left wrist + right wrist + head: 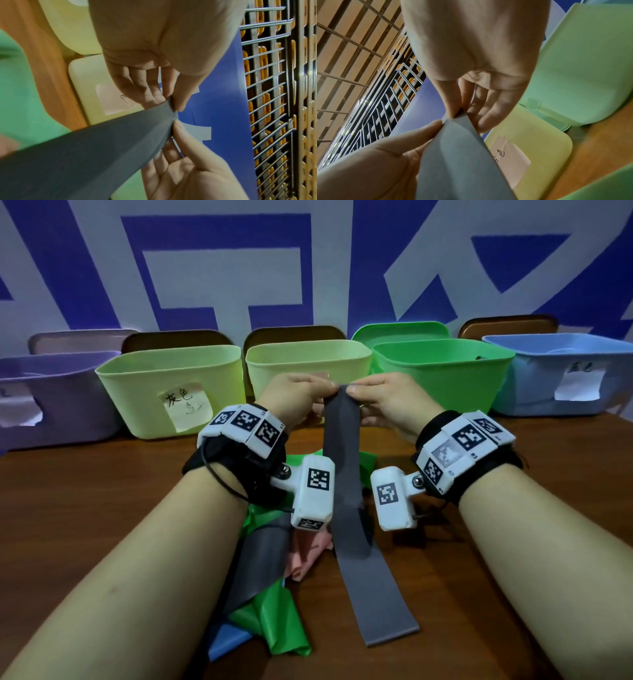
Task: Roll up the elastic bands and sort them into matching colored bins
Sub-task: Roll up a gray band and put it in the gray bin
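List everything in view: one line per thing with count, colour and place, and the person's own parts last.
held band: 1, grey, pinched at its top end, free end on the table
loose bands: a pile, green, grey, pink, blue, under the left forearm
bins: 5 in a row at the wall: purple bin far left, yellow-green bin with a handwritten note, second yellow-green bin behind the hands, green bin, blue bin far right
table: 1, brown wood
wall: white with blue shapes
wrist rigs: 2, white with black markers, on black straps
left hand: pinches the band's top end
right hand: pinches the same end
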A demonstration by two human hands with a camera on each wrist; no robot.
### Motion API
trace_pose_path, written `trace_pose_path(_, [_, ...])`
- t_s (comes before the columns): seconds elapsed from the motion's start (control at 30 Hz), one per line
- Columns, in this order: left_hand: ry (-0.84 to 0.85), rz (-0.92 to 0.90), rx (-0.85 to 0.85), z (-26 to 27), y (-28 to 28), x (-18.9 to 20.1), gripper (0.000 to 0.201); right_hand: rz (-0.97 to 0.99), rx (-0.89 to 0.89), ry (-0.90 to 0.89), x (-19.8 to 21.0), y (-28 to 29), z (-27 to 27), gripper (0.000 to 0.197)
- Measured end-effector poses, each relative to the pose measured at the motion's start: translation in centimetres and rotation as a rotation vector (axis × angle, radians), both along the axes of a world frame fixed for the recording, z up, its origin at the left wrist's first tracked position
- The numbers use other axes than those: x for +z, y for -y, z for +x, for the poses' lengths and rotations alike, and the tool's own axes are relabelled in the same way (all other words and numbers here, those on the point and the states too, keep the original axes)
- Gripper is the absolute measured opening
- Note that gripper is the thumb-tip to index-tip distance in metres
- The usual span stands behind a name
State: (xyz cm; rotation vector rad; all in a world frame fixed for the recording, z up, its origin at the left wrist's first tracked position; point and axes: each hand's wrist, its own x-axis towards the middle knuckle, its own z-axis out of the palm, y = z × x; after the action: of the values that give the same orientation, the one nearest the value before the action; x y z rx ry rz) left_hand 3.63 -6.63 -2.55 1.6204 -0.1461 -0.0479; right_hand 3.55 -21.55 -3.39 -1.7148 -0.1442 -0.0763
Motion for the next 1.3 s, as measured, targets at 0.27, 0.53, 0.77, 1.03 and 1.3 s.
trace_pose_path(0.27, [-0.002, -0.029, -0.018, 2.0, -0.9, -0.2, 0.01, 0.053, 0.061, 0.075, 0.0, -0.6, 1.4, 0.017])
trace_pose_path(0.53, [0.005, -0.063, -0.042, 2.0, -1.0, -0.4, 0.011, 0.03, 0.009, 0.117, -0.3, -1.0, 2.7, 0.016])
trace_pose_path(0.77, [0.04, -0.064, 0.023, 1.9, -1.3, 0.0, 0.015, 0.073, 0.058, 0.101, 0.3, -1.6, 2.9, 0.018])
trace_pose_path(1.03, [0.075, -0.037, 0.03, 1.7, -1.3, 0.4, 0.012, 0.121, 0.1, 0.052, 0.4, -1.4, 2.9, 0.013])
trace_pose_path(1.3, [0.083, -0.018, 0.038, 1.5, -1.5, 1.0, 0.005, 0.181, 0.128, 0.041, 0.9, -1.4, 2.6, 0.014])
